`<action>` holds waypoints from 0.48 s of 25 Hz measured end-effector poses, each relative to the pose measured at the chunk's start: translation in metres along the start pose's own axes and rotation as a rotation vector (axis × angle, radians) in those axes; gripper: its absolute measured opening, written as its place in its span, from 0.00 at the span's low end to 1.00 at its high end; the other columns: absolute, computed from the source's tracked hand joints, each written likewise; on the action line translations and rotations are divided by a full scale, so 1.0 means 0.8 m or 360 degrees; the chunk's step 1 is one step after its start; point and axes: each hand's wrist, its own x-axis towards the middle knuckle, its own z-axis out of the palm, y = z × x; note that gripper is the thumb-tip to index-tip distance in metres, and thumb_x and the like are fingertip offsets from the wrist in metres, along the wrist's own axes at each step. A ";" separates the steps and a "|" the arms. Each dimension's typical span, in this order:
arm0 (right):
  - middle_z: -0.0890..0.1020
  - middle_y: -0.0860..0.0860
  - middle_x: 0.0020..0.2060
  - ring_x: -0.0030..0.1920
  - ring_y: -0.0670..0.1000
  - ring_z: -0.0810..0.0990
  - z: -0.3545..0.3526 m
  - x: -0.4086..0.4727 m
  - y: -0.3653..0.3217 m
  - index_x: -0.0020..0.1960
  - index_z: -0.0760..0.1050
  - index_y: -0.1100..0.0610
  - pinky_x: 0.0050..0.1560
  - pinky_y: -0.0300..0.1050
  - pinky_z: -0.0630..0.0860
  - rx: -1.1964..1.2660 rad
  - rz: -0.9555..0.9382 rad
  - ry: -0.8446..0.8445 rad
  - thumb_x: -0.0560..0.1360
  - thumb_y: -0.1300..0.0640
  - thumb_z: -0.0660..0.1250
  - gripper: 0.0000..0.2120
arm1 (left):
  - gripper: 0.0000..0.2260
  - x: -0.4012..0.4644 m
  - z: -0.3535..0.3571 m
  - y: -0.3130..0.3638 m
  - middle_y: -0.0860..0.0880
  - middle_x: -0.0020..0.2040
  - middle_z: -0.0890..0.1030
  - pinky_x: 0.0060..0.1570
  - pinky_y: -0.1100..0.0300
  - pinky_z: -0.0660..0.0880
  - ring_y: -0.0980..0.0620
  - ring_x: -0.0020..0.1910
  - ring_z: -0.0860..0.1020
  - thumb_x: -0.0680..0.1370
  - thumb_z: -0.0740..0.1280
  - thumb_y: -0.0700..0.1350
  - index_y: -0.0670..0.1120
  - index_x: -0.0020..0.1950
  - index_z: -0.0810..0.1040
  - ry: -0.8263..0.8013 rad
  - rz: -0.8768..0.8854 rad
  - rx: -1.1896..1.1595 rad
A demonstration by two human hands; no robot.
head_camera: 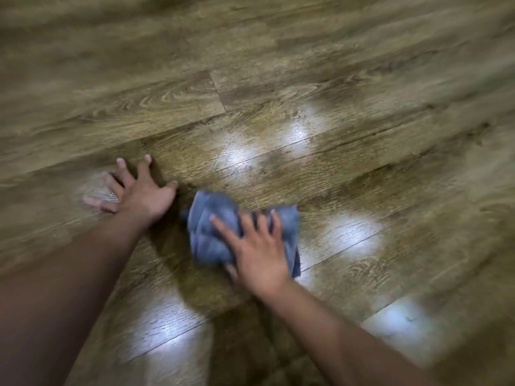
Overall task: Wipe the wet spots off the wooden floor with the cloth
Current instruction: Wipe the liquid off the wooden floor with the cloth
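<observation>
A crumpled blue-grey cloth lies on the wooden floor in the middle of the view. My right hand presses down on the cloth with its fingers spread over it. To the left of the cloth, my left hand rests flat on the floor with fingers splayed. Shiny pale patches show on the boards beyond the cloth and another to its right; whether they are wet or only reflected light is unclear. The picture is blurred by motion.
More bright patches lie near me, one at bottom centre and one at bottom right. Plank seams run diagonally across the floor. Nothing else stands on the boards in view.
</observation>
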 end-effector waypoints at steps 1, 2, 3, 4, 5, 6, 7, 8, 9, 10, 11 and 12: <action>0.72 0.56 0.67 0.63 0.64 0.72 0.005 -0.028 -0.009 0.78 0.59 0.41 0.70 0.67 0.57 -0.0024 -0.0160 -0.0059 0.63 0.38 0.73 0.46 | 0.29 0.003 0.001 0.007 0.47 0.83 0.50 0.67 0.22 0.36 0.42 0.81 0.46 0.76 0.59 0.66 0.61 0.76 0.61 0.0178 0.0074 0.0005; 0.73 0.55 0.67 0.63 0.63 0.72 0.010 -0.048 -0.005 0.78 0.59 0.41 0.70 0.68 0.60 -0.0059 -0.0268 -0.0107 0.62 0.38 0.73 0.47 | 0.25 0.005 0.002 0.014 0.45 0.80 0.56 0.68 0.22 0.38 0.42 0.80 0.50 0.77 0.59 0.62 0.56 0.72 0.66 0.0330 0.0212 0.0054; 0.74 0.55 0.67 0.62 0.62 0.74 0.012 -0.057 0.008 0.77 0.60 0.40 0.69 0.67 0.64 -0.0092 -0.0312 -0.0111 0.62 0.37 0.74 0.47 | 0.21 0.008 0.003 0.022 0.45 0.78 0.59 0.69 0.23 0.40 0.43 0.79 0.52 0.78 0.59 0.60 0.54 0.69 0.69 0.0434 0.0374 0.0131; 0.75 0.54 0.67 0.61 0.62 0.75 0.011 -0.057 0.026 0.77 0.62 0.40 0.68 0.66 0.67 -0.0116 -0.0294 -0.0078 0.62 0.37 0.74 0.46 | 0.20 0.014 0.005 0.032 0.45 0.78 0.59 0.70 0.24 0.42 0.43 0.79 0.53 0.79 0.58 0.59 0.54 0.68 0.69 0.0501 0.0522 0.0205; 0.75 0.55 0.66 0.60 0.62 0.76 0.008 -0.051 0.046 0.77 0.62 0.40 0.66 0.66 0.69 -0.0125 -0.0254 -0.0040 0.62 0.36 0.73 0.46 | 0.20 0.023 0.005 0.045 0.44 0.78 0.59 0.70 0.25 0.43 0.44 0.80 0.52 0.80 0.57 0.59 0.53 0.69 0.69 0.0544 0.0624 0.0255; 0.75 0.55 0.66 0.59 0.62 0.75 0.004 -0.041 0.066 0.77 0.61 0.40 0.65 0.65 0.69 -0.0123 -0.0214 -0.0016 0.63 0.36 0.72 0.45 | 0.21 0.036 0.002 0.059 0.44 0.79 0.58 0.71 0.26 0.44 0.44 0.80 0.52 0.81 0.56 0.60 0.52 0.70 0.68 0.0570 0.0670 0.0275; 0.74 0.55 0.66 0.58 0.62 0.74 0.000 -0.027 0.085 0.78 0.60 0.39 0.65 0.65 0.69 -0.0116 -0.0171 -0.0022 0.65 0.36 0.70 0.43 | 0.22 0.051 -0.003 0.073 0.44 0.80 0.58 0.71 0.26 0.44 0.44 0.81 0.51 0.81 0.55 0.60 0.51 0.71 0.68 0.0594 0.0667 0.0274; 0.73 0.55 0.65 0.57 0.62 0.74 -0.002 -0.010 0.103 0.78 0.59 0.39 0.64 0.65 0.68 -0.0113 -0.0118 -0.0018 0.67 0.36 0.69 0.41 | 0.24 0.069 -0.009 0.084 0.44 0.81 0.57 0.71 0.27 0.44 0.44 0.81 0.51 0.81 0.54 0.61 0.50 0.73 0.67 0.0615 0.0627 0.0256; 0.73 0.54 0.64 0.56 0.62 0.73 -0.003 0.009 0.120 0.78 0.59 0.39 0.63 0.65 0.67 -0.0115 -0.0051 0.0019 0.69 0.36 0.67 0.39 | 0.26 0.086 -0.015 0.092 0.45 0.81 0.56 0.72 0.27 0.44 0.45 0.81 0.50 0.81 0.53 0.63 0.50 0.74 0.66 0.0624 0.0574 0.0220; 0.73 0.54 0.63 0.54 0.61 0.72 -0.006 0.027 0.137 0.77 0.59 0.38 0.61 0.64 0.67 -0.0121 0.0018 0.0071 0.69 0.35 0.65 0.38 | 0.27 0.098 -0.018 0.096 0.45 0.82 0.56 0.72 0.27 0.44 0.46 0.82 0.49 0.81 0.51 0.64 0.52 0.75 0.65 0.0618 0.0526 0.0184; 0.73 0.54 0.61 0.53 0.61 0.72 -0.010 0.046 0.151 0.77 0.60 0.38 0.60 0.63 0.67 -0.0134 0.0076 0.0111 0.69 0.35 0.63 0.37 | 0.27 0.107 -0.017 0.095 0.46 0.82 0.56 0.72 0.27 0.43 0.47 0.82 0.49 0.81 0.50 0.65 0.53 0.75 0.65 0.0626 0.0503 0.0158; 0.73 0.54 0.60 0.52 0.61 0.71 -0.010 0.068 0.166 0.77 0.60 0.38 0.58 0.62 0.66 -0.0155 0.0125 0.0150 0.69 0.34 0.63 0.38 | 0.28 0.115 -0.014 0.096 0.46 0.81 0.57 0.72 0.27 0.44 0.47 0.82 0.49 0.80 0.49 0.65 0.53 0.75 0.65 0.0658 0.0501 0.0144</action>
